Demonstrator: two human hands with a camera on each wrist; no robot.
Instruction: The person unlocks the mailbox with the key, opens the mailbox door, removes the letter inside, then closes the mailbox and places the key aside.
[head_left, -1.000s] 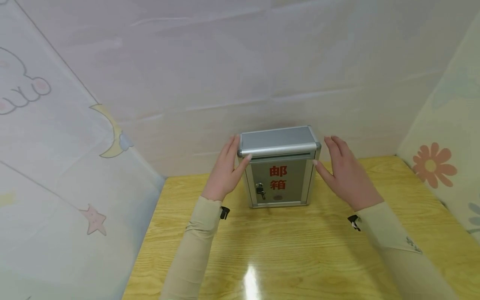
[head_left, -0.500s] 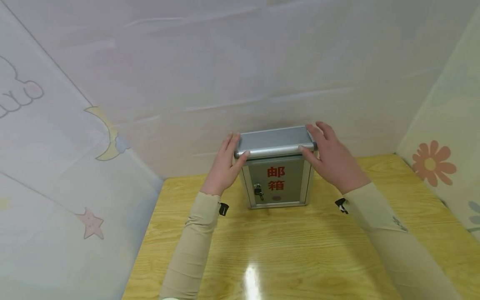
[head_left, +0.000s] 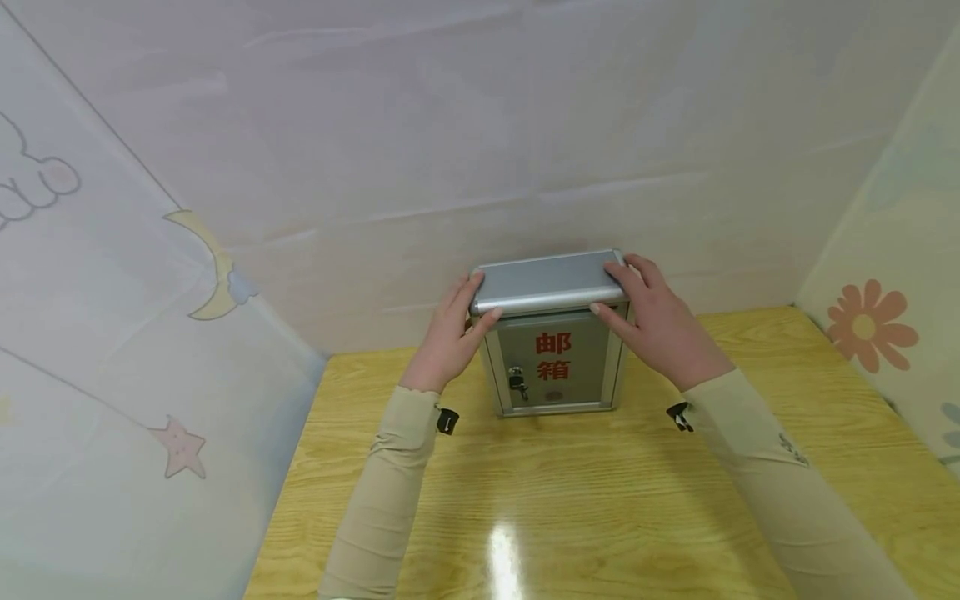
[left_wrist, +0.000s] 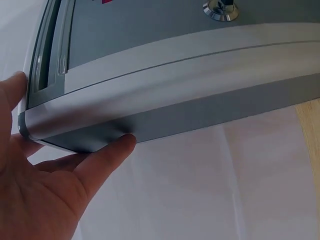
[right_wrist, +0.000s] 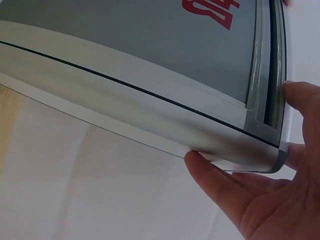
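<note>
A grey metal mailbox with silver edges and red characters stands upright on the table, its slot side facing me. My left hand holds its top left corner, thumb at the front by the slot and fingertips over the top edge. At the opposite corner, my right hand grips with the thumb in front and fingers on the top and side. Both wrist views show the mailbox's side wall with a finger against it. A lock with a key sits low on the door's left.
The wood-grain table reaches toward me below the arms. Close behind the mailbox hangs a pale backdrop. Printed side panels rise left and right, one with a moon, the other with a red flower.
My right hand has come in from beside the mailbox to its top right corner and taken hold. The left fingertips now reach over the top left edge.
</note>
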